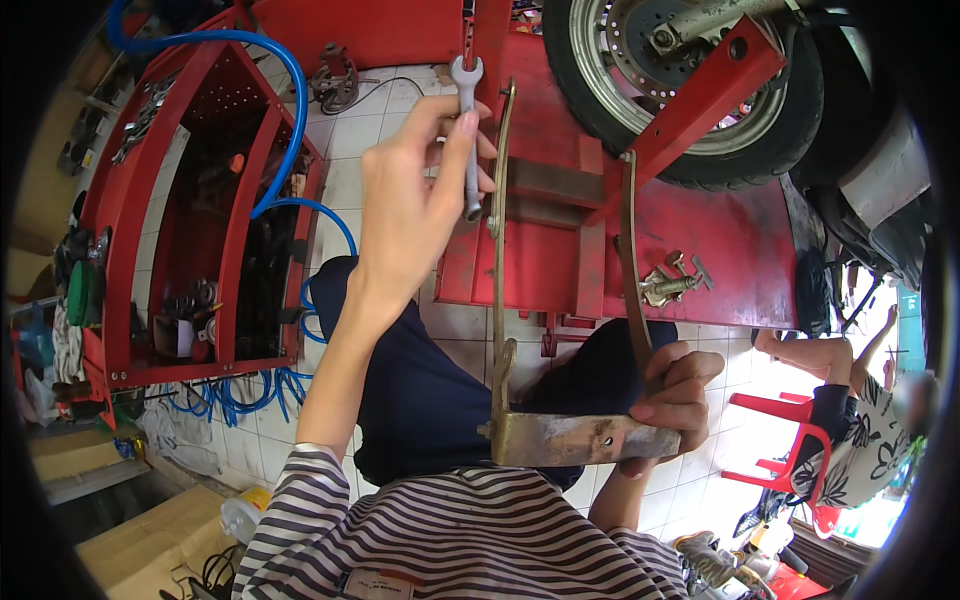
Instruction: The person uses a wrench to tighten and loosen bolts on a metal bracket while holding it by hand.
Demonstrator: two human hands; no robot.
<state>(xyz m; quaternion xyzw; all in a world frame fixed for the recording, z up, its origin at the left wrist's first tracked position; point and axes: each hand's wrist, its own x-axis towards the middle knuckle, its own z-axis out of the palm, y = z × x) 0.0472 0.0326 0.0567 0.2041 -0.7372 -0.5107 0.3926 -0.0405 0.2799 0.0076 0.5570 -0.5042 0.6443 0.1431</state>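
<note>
Between the fingers and thumb of my left hand (pixel 420 190) is a grey combination wrench (pixel 470 135), upright in the view with its open jaw at the far end. My right hand (pixel 685 395) grips the near right corner of a worn U-shaped metal bracket (pixel 560 440). Two long thin arms of the bracket reach away from me over a red metal stand (pixel 690 240). The wrench lies just left of the bracket's left arm, close to a small bolt (pixel 493 226) on it; whether they touch I cannot tell.
A motorcycle wheel (pixel 740 160) stands on the red stand beyond, behind a slanted red beam (pixel 700 100). A brass-coloured clamp-like part (pixel 672 285) lies on the stand. At left are a red tool cart (pixel 120 300) and blue hose (pixel 300 100). A person sits on a red chair (pixel 780 440) at right.
</note>
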